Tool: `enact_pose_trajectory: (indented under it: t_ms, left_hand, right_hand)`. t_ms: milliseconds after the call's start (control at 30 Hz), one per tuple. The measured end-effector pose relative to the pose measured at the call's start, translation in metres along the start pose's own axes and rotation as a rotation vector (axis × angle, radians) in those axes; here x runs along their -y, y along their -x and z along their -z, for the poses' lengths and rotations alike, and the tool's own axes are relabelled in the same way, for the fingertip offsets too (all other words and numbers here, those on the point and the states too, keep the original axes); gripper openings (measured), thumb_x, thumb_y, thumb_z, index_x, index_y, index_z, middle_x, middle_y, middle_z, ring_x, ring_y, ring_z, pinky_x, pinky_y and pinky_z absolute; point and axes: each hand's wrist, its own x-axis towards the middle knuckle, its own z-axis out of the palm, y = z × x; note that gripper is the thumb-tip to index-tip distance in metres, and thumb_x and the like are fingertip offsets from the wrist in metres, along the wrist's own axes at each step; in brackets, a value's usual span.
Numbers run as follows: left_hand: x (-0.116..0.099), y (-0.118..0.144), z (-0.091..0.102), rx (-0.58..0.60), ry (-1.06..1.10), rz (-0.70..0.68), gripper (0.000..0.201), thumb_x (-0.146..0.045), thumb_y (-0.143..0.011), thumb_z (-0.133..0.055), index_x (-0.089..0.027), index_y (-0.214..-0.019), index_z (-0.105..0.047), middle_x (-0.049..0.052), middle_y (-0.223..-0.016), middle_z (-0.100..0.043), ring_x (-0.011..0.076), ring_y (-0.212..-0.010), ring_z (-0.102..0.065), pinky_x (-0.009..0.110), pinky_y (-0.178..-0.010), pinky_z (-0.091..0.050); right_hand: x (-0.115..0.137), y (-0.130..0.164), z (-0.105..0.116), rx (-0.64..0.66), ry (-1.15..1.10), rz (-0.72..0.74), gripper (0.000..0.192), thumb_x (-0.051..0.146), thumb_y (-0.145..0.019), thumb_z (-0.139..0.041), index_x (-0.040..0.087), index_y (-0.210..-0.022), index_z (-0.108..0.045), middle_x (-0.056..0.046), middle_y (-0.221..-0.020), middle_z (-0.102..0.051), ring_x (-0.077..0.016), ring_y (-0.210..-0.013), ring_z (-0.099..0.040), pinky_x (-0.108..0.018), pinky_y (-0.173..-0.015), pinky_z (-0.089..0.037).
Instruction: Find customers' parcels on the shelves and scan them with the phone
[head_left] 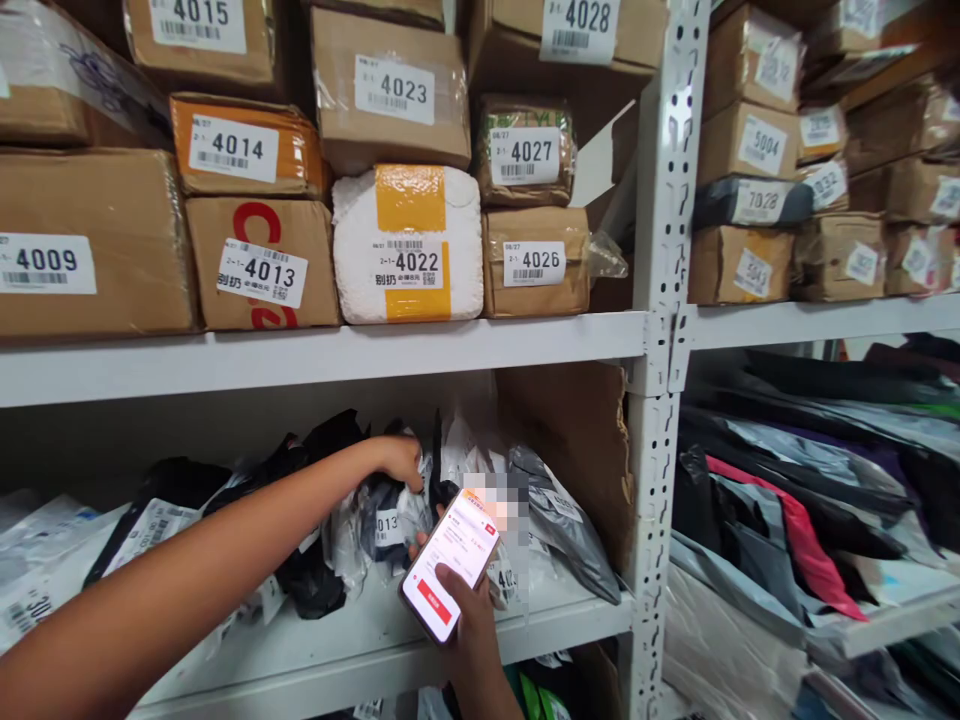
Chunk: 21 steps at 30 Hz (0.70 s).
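Note:
My left hand reaches in from the left among the bagged parcels on the lower shelf. Its fingers are bent down and closed on a pale plastic mailing bag; the fingertips are partly hidden. Just beside it sits a dark parcel in clear plastic, its label ending in 013. My right hand holds a smartphone upright and tilted, the thumb over the lit screen near a red button. Behind the phone, a grey mailing bag leans toward a cardboard panel.
Above, a white shelf carries numbered boxes, among them a white wrapped parcel marked 4022. A perforated metal post stands to the right. Past it, another rack holds boxes and a stack of plastic mailing bags. More bagged parcels lie left.

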Motion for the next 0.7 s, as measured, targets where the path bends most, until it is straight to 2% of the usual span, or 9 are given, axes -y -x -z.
enact_pose_trajectory:
  t_ms: [67, 133, 200, 267, 400, 467, 533, 633, 700]
  left_hand:
    - [0.002, 0.017, -0.002, -0.037, -0.005, -0.003, 0.016, -0.021, -0.057, -0.069, -0.012, -0.068, -0.062, 0.001, -0.064, -0.061, 0.0177, -0.063, -0.057, 0.026, -0.054, -0.039]
    - [0.005, 0.029, -0.007, -0.111, 0.016, -0.015, 0.038, -0.022, -0.058, -0.065, -0.011, -0.095, -0.061, 0.004, -0.078, -0.065, 0.0189, -0.071, -0.059, 0.025, -0.056, -0.039]
    - [0.009, 0.036, -0.013, -0.153, 0.064, -0.049, 0.065, -0.023, -0.06, -0.063, -0.011, -0.122, -0.046, 0.005, -0.088, -0.065, 0.0182, -0.077, -0.06, 0.024, -0.062, -0.042]
    - [0.015, 0.038, -0.016, -0.13, 0.119, -0.09, 0.078, -0.025, -0.059, -0.064, -0.015, -0.131, -0.037, 0.004, -0.092, -0.066, 0.018, -0.081, -0.06, 0.023, -0.068, -0.044]
    - [0.02, 0.033, -0.019, -0.075, 0.168, -0.126, 0.067, -0.025, -0.053, -0.068, -0.015, -0.118, -0.052, 0.005, -0.093, -0.067, 0.0192, -0.083, -0.061, 0.023, -0.068, -0.045]
    - [0.018, 0.031, -0.02, -0.104, 0.139, -0.11, 0.048, -0.025, -0.06, -0.062, -0.014, -0.107, -0.058, 0.006, -0.087, -0.067, 0.0199, -0.079, -0.061, 0.025, -0.067, -0.045]
    - [0.014, 0.032, -0.02, -0.132, 0.087, -0.109, 0.037, -0.022, -0.067, -0.053, -0.015, -0.102, -0.061, 0.007, -0.09, -0.068, 0.021, -0.083, -0.061, 0.028, -0.073, -0.045]
    - [0.011, 0.037, -0.02, -0.125, 0.021, -0.147, 0.045, -0.015, -0.069, -0.048, -0.021, -0.112, -0.058, 0.007, -0.113, -0.063, 0.0219, -0.103, -0.057, 0.03, -0.089, -0.04]
    - [0.011, 0.039, -0.019, -0.105, -0.023, -0.157, 0.054, -0.012, -0.068, -0.046, -0.024, -0.12, -0.054, 0.007, -0.119, -0.06, 0.0221, -0.108, -0.054, 0.031, -0.092, -0.038]
  right_hand:
    - [-0.001, 0.0, -0.002, -0.011, -0.018, 0.004, 0.102, 0.028, -0.049, -0.083, 0.013, -0.134, -0.029, -0.013, -0.096, -0.074, -0.0309, -0.092, -0.068, -0.042, -0.078, -0.055]
    - [-0.002, 0.0, -0.004, -0.014, -0.034, 0.018, 0.097, 0.03, -0.049, -0.083, 0.013, -0.131, -0.034, -0.013, -0.095, -0.074, -0.0305, -0.092, -0.067, -0.041, -0.078, -0.055]
    - [-0.003, 0.0, -0.006, -0.02, -0.047, 0.027, 0.089, 0.03, -0.049, -0.083, 0.014, -0.125, -0.041, -0.013, -0.095, -0.074, -0.0305, -0.092, -0.067, -0.041, -0.078, -0.055]
    - [-0.003, -0.001, -0.006, -0.024, -0.054, 0.024, 0.079, 0.03, -0.048, -0.083, 0.015, -0.118, -0.048, -0.013, -0.095, -0.074, -0.0309, -0.093, -0.067, -0.041, -0.078, -0.054]
    - [-0.005, 0.0, -0.005, -0.025, -0.056, 0.009, 0.065, 0.03, -0.047, -0.083, 0.016, -0.104, -0.055, -0.013, -0.093, -0.074, -0.0298, -0.092, -0.068, -0.042, -0.08, -0.053]
    - [-0.006, 0.001, -0.004, -0.027, -0.037, 0.01, 0.06, 0.03, -0.046, -0.083, 0.015, -0.099, -0.058, -0.013, -0.092, -0.074, -0.0292, -0.091, -0.068, -0.042, -0.079, -0.052]
    - [-0.006, 0.002, -0.004, -0.028, -0.021, 0.014, 0.057, 0.031, -0.045, -0.083, 0.014, -0.095, -0.062, -0.013, -0.091, -0.074, -0.0297, -0.091, -0.068, -0.043, -0.08, -0.051]
    - [-0.005, 0.004, -0.004, -0.022, -0.019, 0.016, 0.056, 0.032, -0.043, -0.084, 0.014, -0.093, -0.065, -0.014, -0.091, -0.074, -0.0308, -0.091, -0.067, -0.046, -0.084, -0.049]
    - [-0.004, 0.005, -0.004, -0.007, -0.018, 0.023, 0.057, 0.033, -0.042, -0.084, 0.014, -0.093, -0.065, -0.014, -0.091, -0.074, -0.0308, -0.09, -0.067, -0.045, -0.084, -0.049]
